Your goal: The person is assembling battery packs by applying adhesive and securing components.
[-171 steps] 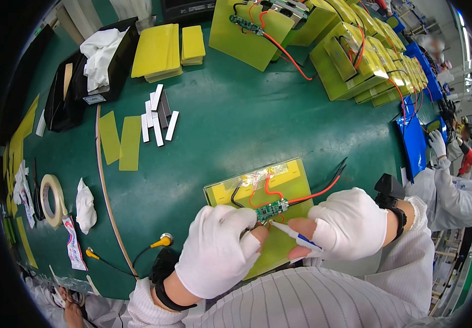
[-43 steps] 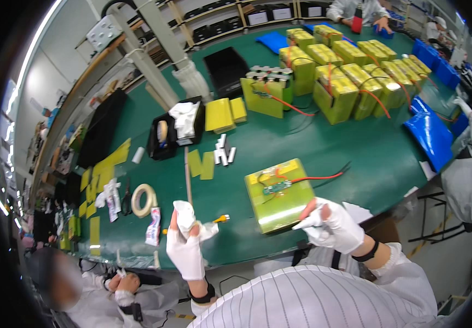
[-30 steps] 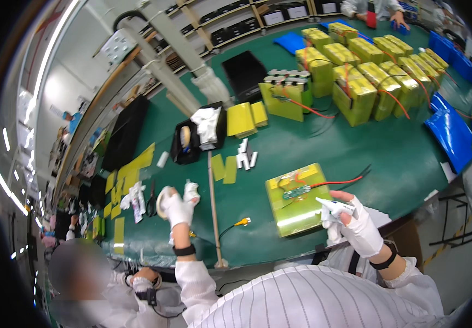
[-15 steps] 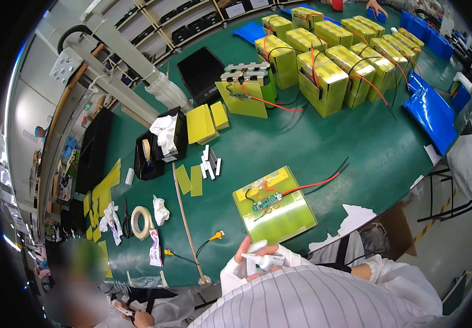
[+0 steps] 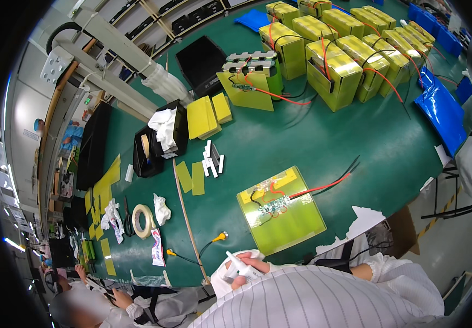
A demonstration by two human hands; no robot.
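Note:
Near the table's front edge, a small white glue bottle (image 5: 242, 266) with a pointed nozzle tilts up to the left. My left hand (image 5: 226, 277), in a white fingerless glove, closes round it from the left. From the other side my right hand (image 5: 260, 264) has bent fingers against the bottle, partly hidden by my striped garment. Just beyond them lies a battery pack (image 5: 290, 232) with a yellow-green face. On it sits a green circuit board (image 5: 274, 205), from which red and black wires (image 5: 329, 186) run off to the right.
Yellow-wrapped battery packs (image 5: 334, 76) stand in rows at the far right, beside blue wrap (image 5: 438, 112). Left lie a masking tape roll (image 5: 143, 221), scissors (image 5: 128, 221), yellow sheets (image 5: 202, 117) and a yellow-ended cable (image 5: 214, 240). Another person's hands (image 5: 121, 299) are at lower left.
My hands have drawn closer together round the glue bottle and shifted slightly left. The bottle's nozzle now points more steeply upward. The view has shifted a little.

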